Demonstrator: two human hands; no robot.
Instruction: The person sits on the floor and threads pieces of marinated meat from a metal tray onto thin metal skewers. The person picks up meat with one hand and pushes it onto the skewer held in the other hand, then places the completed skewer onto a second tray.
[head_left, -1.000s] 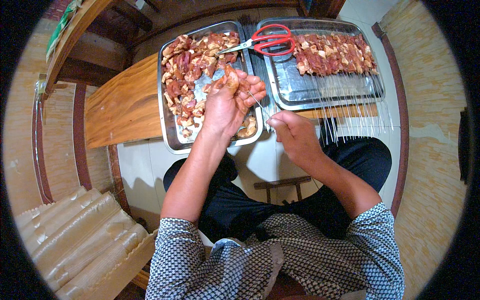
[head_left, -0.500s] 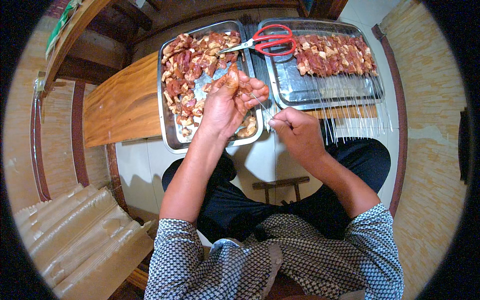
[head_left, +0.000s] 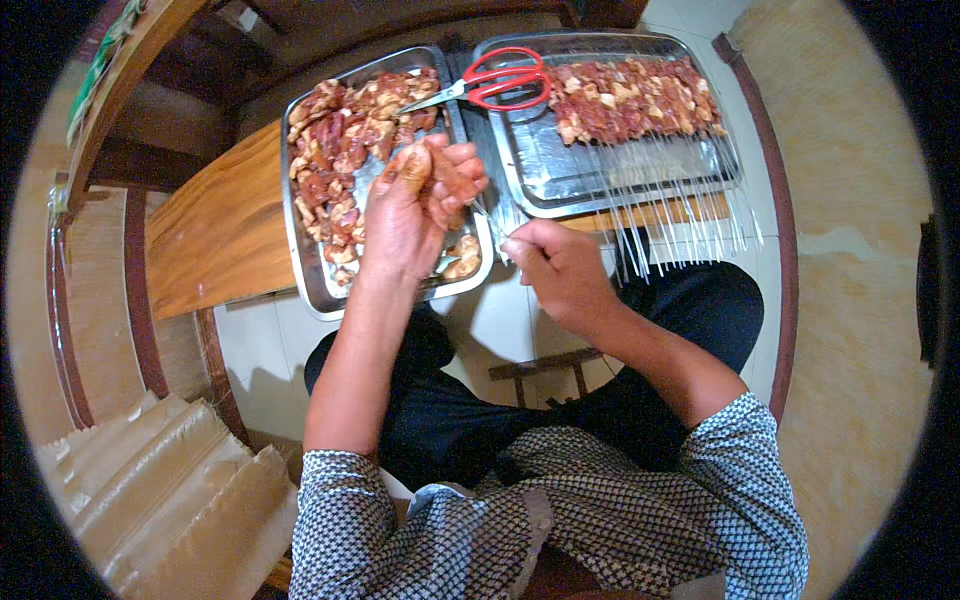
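Right of the meat tray (head_left: 297, 250) I see another tray (head_left: 545, 170), bearing loaded skewers (head_left: 635, 95). Over the meat tray curls the left hand (head_left: 415, 205), around what I can't tell; apart, off its near right corner, the right hand (head_left: 560, 270). Red scissors (head_left: 507, 78) cross its right rim; beside that, the right hand pinches a thin skewer (head_left: 487, 213).

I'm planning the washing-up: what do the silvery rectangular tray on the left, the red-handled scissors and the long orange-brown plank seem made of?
Silvery rectangular tray: shiny metal, perhaps stainless steel, given its bright reflective rim.
Red-handled scissors: grey metallic blades, probably steel; smooth, glossy handles, likely plastic.
Long orange-brown plank: apparently wood, possibly varnished, since wavy grain shows.
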